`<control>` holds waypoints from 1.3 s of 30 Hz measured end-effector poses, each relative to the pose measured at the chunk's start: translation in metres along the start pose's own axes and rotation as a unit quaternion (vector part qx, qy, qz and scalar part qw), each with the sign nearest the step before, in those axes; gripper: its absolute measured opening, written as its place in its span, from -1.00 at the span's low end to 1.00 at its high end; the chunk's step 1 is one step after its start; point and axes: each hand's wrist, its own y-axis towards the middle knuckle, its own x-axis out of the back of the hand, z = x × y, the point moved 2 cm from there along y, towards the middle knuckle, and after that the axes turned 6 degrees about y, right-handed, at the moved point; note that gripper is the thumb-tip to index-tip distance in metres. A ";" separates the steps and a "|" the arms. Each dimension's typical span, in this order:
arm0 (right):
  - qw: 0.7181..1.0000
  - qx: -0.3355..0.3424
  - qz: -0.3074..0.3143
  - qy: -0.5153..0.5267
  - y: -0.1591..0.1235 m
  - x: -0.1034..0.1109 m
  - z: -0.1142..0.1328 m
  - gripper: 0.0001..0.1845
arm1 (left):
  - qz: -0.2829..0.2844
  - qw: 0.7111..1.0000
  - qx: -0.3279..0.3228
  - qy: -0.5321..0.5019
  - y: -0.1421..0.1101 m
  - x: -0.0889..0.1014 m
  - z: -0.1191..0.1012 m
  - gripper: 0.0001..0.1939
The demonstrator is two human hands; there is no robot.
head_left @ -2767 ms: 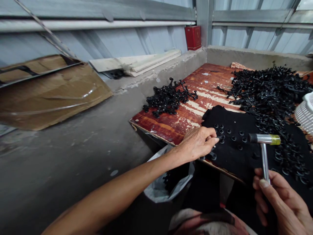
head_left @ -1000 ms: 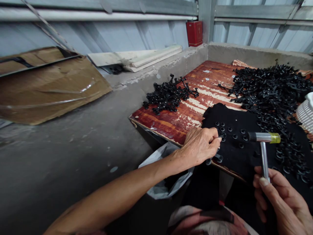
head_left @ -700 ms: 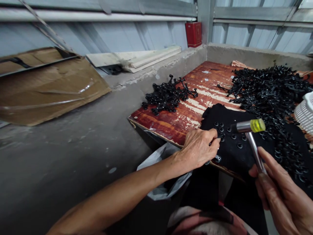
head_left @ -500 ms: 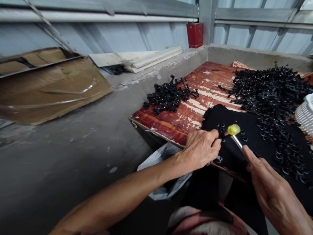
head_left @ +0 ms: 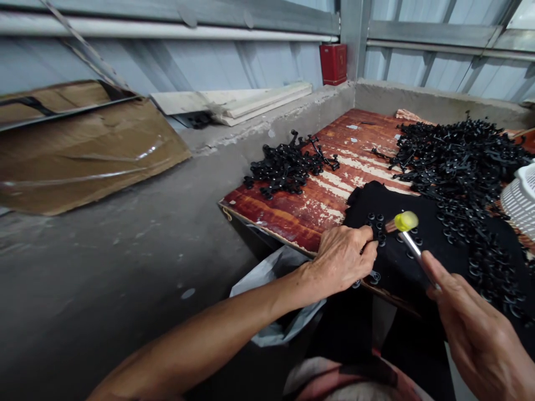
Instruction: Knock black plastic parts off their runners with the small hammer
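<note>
My right hand (head_left: 472, 312) is wrapped round the metal handle of a small hammer (head_left: 406, 221) with a translucent yellow face and a reddish-brown opposite end. The hammer head hovers over a black cloth (head_left: 443, 257) at the table's near edge. Just left of it, my left hand (head_left: 345, 253) is closed with fingertips pinched down at the cloth; whatever they grip is hidden. Small black ring-ended parts (head_left: 380, 225) lie in short rows beside these fingers. A greyish part (head_left: 374, 277) rests by the edge below my left hand.
A worn red-brown board (head_left: 288, 214) carries a small heap of black linked parts (head_left: 288, 164) and a far larger heap (head_left: 455, 156). At right stands a white perforated basket (head_left: 522, 192). A pale bag (head_left: 267, 303) hangs below the edge. Cardboard (head_left: 92, 150) lies left; a red tin (head_left: 333, 64) stands behind.
The hammer and my right hand have moved slightly right, away from my left fingers. More of the small black parts shows between the two. My left hand stays nearly in place.
</note>
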 end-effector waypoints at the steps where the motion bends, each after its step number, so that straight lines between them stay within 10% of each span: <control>1: 0.999 0.033 -0.022 -0.011 0.000 0.001 0.002 -0.36 | 0.000 1.000 0.001 0.000 0.000 0.000 0.000 -0.73; 26: 0.996 0.061 0.022 -0.058 -0.004 0.005 0.001 -0.38 | 0.016 1.000 -0.002 -0.004 -0.001 0.000 0.003 -0.79; 30: 0.989 -0.083 -0.088 0.080 0.002 0.006 0.011 -0.64 | -0.022 0.990 -0.140 -0.009 -0.011 0.008 -0.005 -0.78; 39: 0.934 -0.229 -0.034 0.272 0.000 -0.023 0.001 -0.73 | -0.151 0.915 -0.374 -0.014 -0.032 0.018 -0.015 -0.82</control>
